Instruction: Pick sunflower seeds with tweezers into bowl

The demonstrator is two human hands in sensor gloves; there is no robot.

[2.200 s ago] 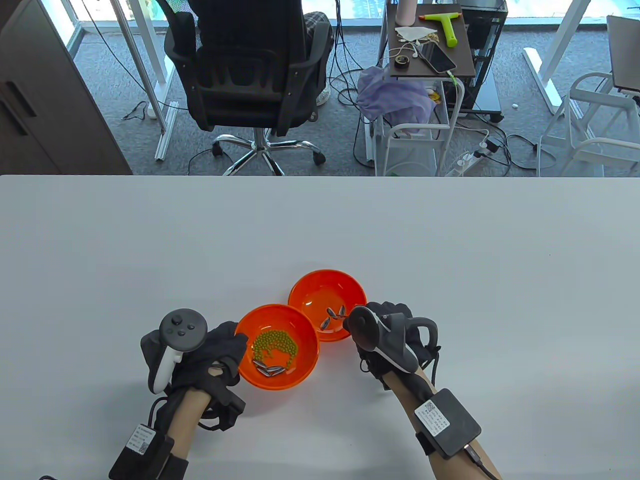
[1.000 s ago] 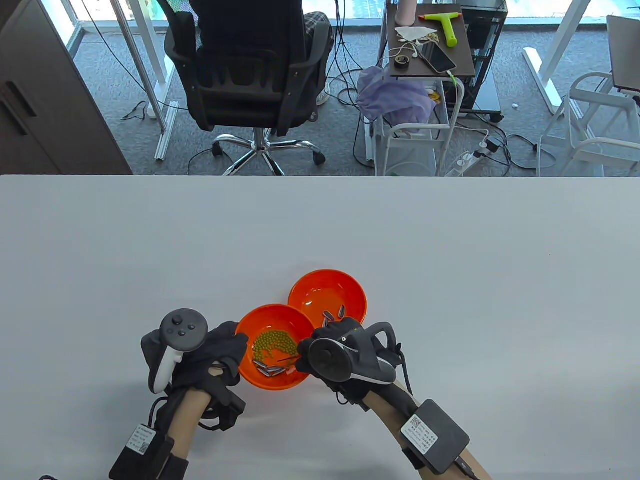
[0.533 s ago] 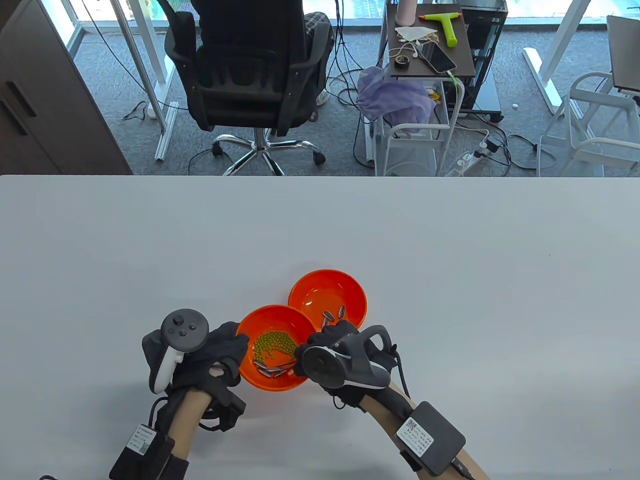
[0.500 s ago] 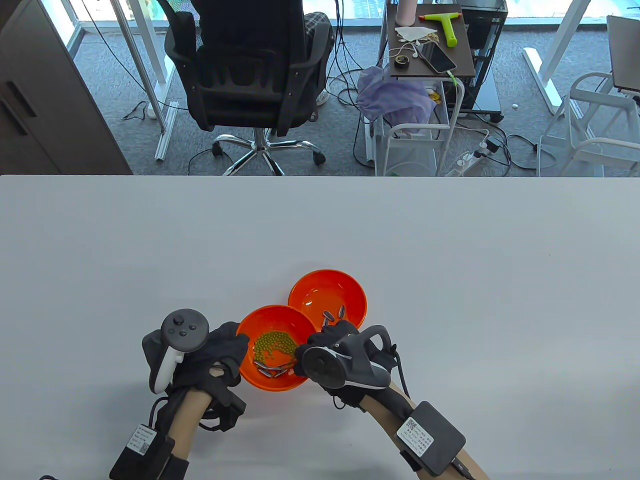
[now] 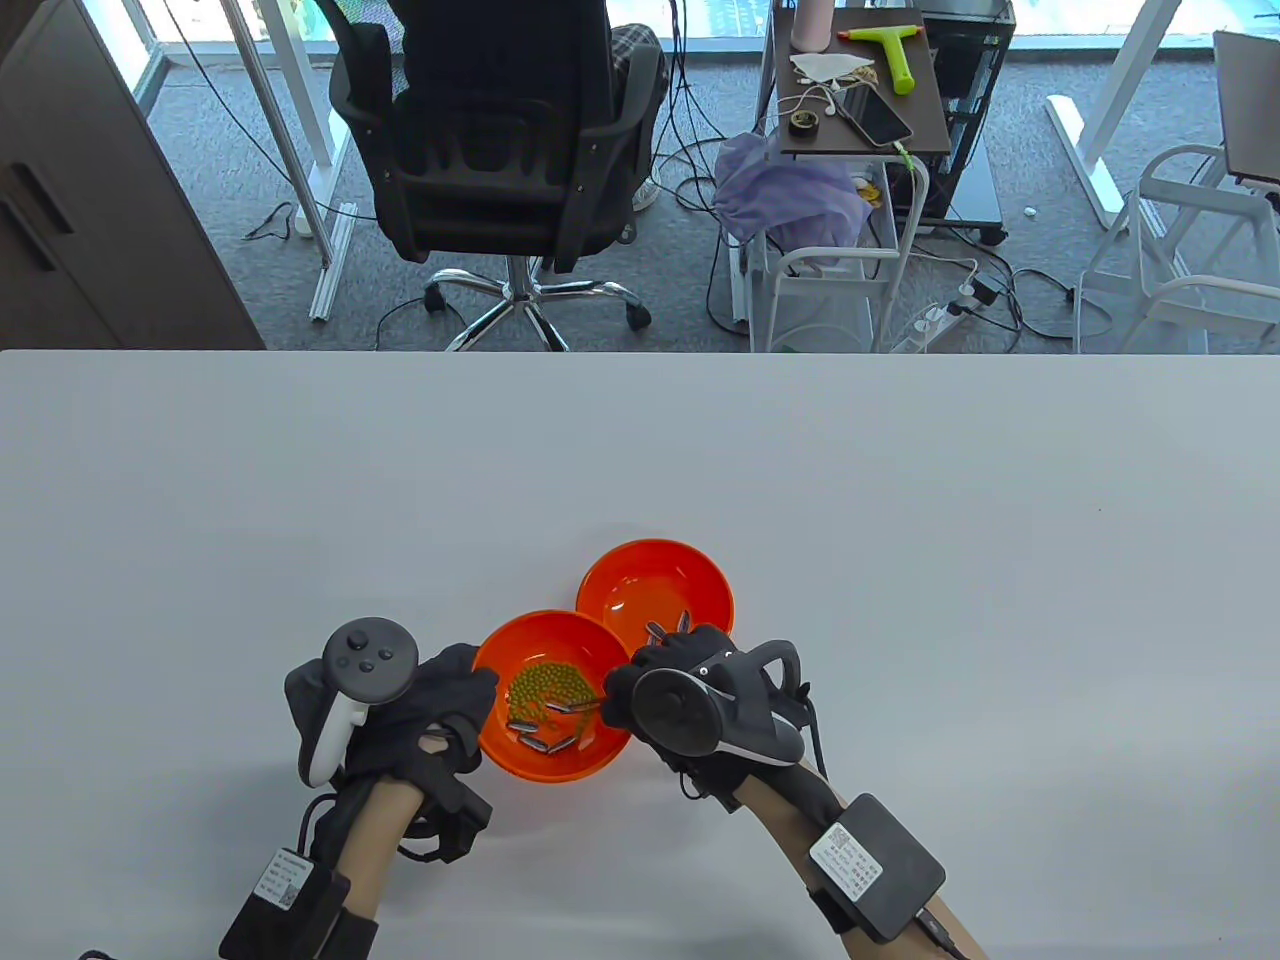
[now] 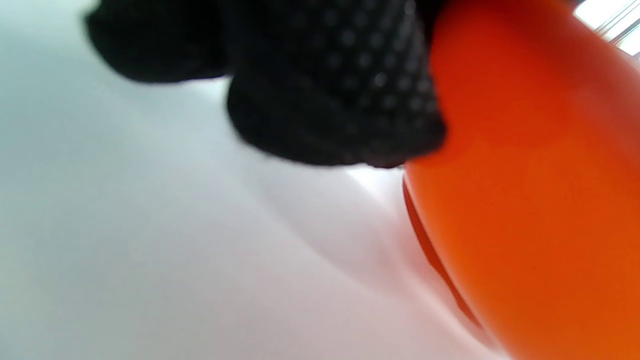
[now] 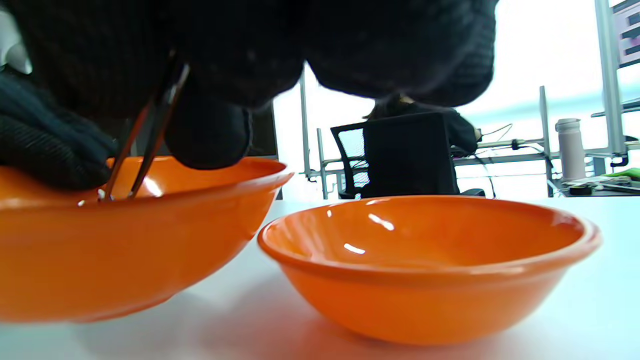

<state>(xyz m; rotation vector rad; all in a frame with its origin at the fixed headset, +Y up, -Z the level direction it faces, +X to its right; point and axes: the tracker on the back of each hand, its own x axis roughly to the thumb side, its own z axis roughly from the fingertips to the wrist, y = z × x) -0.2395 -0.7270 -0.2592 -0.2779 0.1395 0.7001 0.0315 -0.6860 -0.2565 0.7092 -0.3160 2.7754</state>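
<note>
The right hand (image 5: 690, 690) holds the tweezers (image 7: 145, 135), and their two thin tips sit close together, down inside the near bowl (image 5: 555, 695). A few sunflower seeds (image 5: 548, 742) lie on this side of the tips, nearer the person, long and flat beside the green beans (image 5: 545, 688). I cannot tell if a seed is caught in the tips. The left hand (image 5: 420, 710) rests against that bowl's left rim. The far bowl (image 5: 655, 590) sits past the right hand on the counter (image 5: 900, 480), and the hand hides some of its seeds.
</note>
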